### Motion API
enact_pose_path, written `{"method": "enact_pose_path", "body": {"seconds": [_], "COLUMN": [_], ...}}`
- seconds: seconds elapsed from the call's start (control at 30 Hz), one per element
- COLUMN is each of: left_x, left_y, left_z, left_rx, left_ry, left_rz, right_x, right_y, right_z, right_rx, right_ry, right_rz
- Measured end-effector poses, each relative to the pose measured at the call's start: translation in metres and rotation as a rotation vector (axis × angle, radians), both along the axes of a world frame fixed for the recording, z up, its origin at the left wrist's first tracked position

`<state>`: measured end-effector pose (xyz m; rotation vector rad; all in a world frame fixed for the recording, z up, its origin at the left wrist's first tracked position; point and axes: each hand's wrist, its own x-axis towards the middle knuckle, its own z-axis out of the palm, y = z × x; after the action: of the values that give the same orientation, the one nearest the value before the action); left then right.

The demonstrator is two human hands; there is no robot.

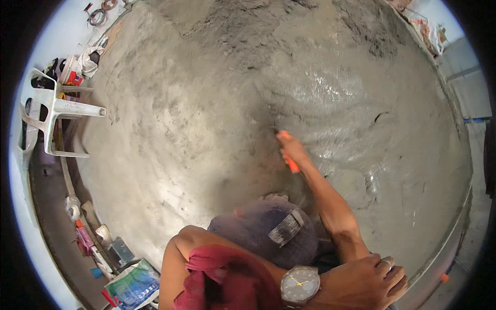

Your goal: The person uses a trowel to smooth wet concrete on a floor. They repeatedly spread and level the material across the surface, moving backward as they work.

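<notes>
My right hand (290,150) grips an orange-handled tool (293,164), probably a trowel, on wet grey cement (361,134), which looks smooth and glossy to the right and rougher toward the top. My left hand (364,284), with a watch (299,284) and a ring, rests across the lower right near my right arm, fingers bent over something I cannot make out. Below the tool, a dark padded piece with a grey strap (263,230) appears to cover my knee. Red cloth (217,279) lies over my left arm.
At the left edge are a white plastic chair (77,108), a bucket (71,71), long battens and assorted tools (88,240), and a colourful bag (132,287). Coiled items (97,15) lie at top left. A wall and ledge (467,88) border the cement on the right.
</notes>
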<state>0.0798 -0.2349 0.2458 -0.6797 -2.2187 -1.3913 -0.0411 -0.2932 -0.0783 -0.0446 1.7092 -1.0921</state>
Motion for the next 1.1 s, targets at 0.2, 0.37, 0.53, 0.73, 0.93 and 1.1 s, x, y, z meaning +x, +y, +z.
{"method": "enact_pose_path", "body": {"seconds": [0.2,0.37,0.53,0.73,0.93,1.1], "left_x": [-0.004,-0.017,-0.020,-0.019,-0.019,-0.017], "left_y": [-0.012,0.012,-0.025,-0.018,-0.011,-0.021], "left_z": [0.005,-0.016,-0.006,-0.002,0.001,-0.001], "left_rx": [-0.066,0.142,-0.086,-0.054,-0.081,-0.055], "left_ry": [-0.022,-0.139,-0.128,-0.193,-0.285,-0.178], "left_rz": [0.003,-0.058,-0.062,-0.068,-0.140,0.007], "right_x": [0.048,0.070,-0.006,0.000,0.047,-0.029], "right_y": [0.032,0.030,0.088,0.102,0.094,0.142], "right_z": [0.004,-0.018,-0.010,0.034,0.006,0.037], "right_rx": [-0.282,-0.292,0.335,0.168,-0.093,0.390], "right_ry": [0.516,0.298,0.382,0.371,0.350,0.219], "right_rz": [0.068,0.485,0.327,0.373,0.899,0.019]}}
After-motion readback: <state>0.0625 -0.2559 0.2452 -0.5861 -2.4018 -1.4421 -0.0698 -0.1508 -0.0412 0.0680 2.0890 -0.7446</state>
